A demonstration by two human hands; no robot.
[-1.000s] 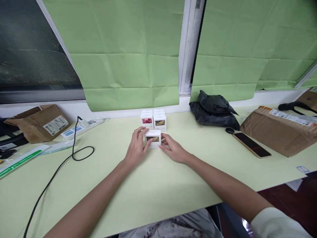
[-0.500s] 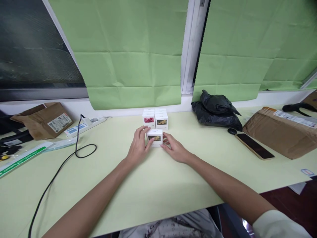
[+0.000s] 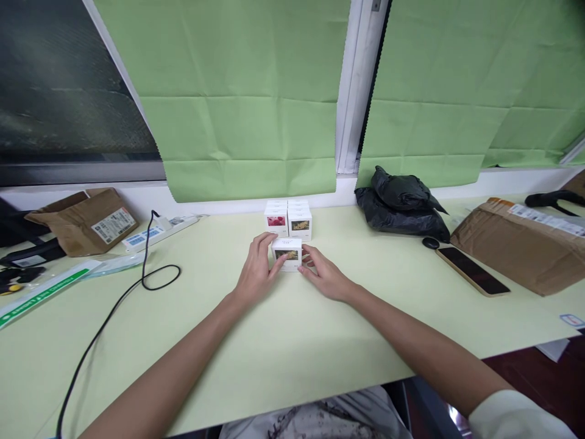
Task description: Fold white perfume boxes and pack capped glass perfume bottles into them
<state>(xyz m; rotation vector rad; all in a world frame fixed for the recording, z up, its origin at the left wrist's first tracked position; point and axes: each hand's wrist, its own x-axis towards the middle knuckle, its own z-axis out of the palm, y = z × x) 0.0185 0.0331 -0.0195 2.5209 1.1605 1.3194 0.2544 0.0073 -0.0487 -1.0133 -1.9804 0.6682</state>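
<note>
Box group: set in two columns beyond the left hand, which is narrowed, holding the single box. Right hand: half-curled at its side — grip unclear. Single box: between the hands — outside the columns.

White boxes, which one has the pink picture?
The front-left box in the back group: its picture is pinkish red. The front-right box and the near box between the left hand and right hand show yellow on dark.
</note>
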